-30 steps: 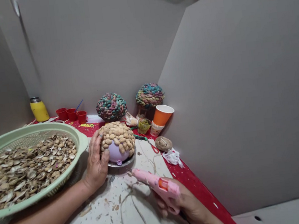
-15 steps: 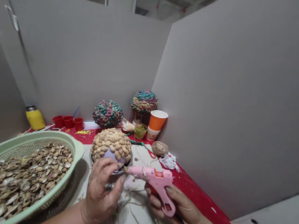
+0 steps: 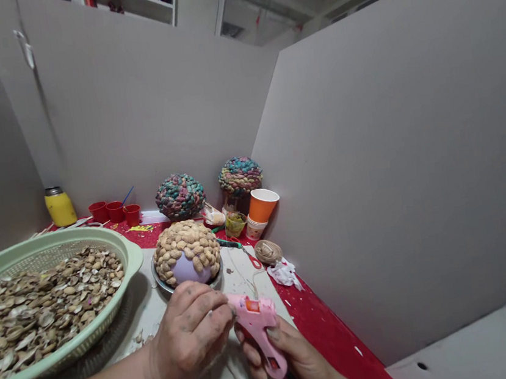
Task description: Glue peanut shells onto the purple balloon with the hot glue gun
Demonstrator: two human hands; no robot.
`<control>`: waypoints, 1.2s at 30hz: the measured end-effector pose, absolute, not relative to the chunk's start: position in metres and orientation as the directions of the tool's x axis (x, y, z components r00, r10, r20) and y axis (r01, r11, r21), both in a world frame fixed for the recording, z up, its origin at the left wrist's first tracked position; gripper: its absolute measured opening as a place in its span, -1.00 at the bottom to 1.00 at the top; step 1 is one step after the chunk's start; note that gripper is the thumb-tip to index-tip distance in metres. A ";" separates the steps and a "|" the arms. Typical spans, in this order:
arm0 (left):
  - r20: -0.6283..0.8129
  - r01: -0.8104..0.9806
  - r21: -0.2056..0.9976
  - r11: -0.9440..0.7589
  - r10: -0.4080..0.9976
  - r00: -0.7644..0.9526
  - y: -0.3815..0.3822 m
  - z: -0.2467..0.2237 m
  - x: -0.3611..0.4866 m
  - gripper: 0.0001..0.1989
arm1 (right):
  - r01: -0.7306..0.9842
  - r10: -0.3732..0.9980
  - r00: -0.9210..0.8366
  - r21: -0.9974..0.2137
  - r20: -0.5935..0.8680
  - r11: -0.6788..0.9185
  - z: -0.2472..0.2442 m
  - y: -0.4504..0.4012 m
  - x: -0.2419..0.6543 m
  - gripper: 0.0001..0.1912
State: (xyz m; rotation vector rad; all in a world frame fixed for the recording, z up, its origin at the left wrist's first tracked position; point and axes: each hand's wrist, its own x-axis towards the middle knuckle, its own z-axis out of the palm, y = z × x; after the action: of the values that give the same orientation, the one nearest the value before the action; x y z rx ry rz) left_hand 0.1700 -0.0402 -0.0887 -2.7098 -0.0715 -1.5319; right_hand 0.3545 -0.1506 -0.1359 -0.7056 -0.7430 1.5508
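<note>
My right hand (image 3: 296, 353) is wrapped round the handle of a pink glue gun (image 3: 258, 324), whose front end points left. Closed fingers of my left hand (image 3: 192, 332) are at the gun's nozzle and cover it; what they hold, if anything, is hidden. Just beyond my left hand, a ball covered in peanut shells (image 3: 185, 241) sits in a metal bowl (image 3: 157, 276). A patch of bare purple surface (image 3: 189, 269) shows on its near side.
At the left stands a green basket (image 3: 134, 253) of shells. Behind are red cups (image 3: 115, 212), a yellow jar (image 3: 60, 208), two coloured shell balls (image 3: 180, 196) and an orange cup (image 3: 263, 205). Scissors (image 3: 252, 257) and twine (image 3: 268, 251) lie right, beside grey partitions (image 3: 395, 184).
My left hand has moved right, turned its back to the camera and closed over the nozzle. The glue gun has shifted slightly left and down. More of the purple patch shows.
</note>
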 end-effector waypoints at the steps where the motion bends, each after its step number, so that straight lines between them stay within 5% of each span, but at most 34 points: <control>1: 0.853 0.043 -0.001 -0.999 0.021 0.521 -0.040 -0.089 0.170 -0.78 | -0.602 0.995 -0.101 -0.795 -0.022 -0.079 -0.136 -0.151 0.354 -0.47; 13: 0.822 -0.041 -0.027 -0.999 -0.046 0.567 -0.044 -0.088 0.171 -0.81 | -0.595 0.993 -0.109 -0.797 -0.048 -0.103 -0.132 -0.154 0.342 -0.48; 27: 0.848 -0.013 -0.197 -0.980 -0.177 0.500 -0.042 -0.082 0.171 -0.75 | -0.308 0.990 0.081 -0.948 -0.114 -0.083 -0.127 -0.159 0.343 -0.41; 36: 0.794 0.018 -0.076 -0.997 -0.050 0.606 -0.032 -0.101 0.170 -0.82 | -0.316 0.985 0.170 -0.948 -0.033 0.023 -0.117 -0.162 0.352 -0.44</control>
State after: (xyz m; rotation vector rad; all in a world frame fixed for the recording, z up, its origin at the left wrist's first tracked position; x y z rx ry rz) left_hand 0.1697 -0.0316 -0.1007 -2.7466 0.0275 -1.3613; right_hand 0.3516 -0.1619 -0.1174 -1.0510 -0.8451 1.2211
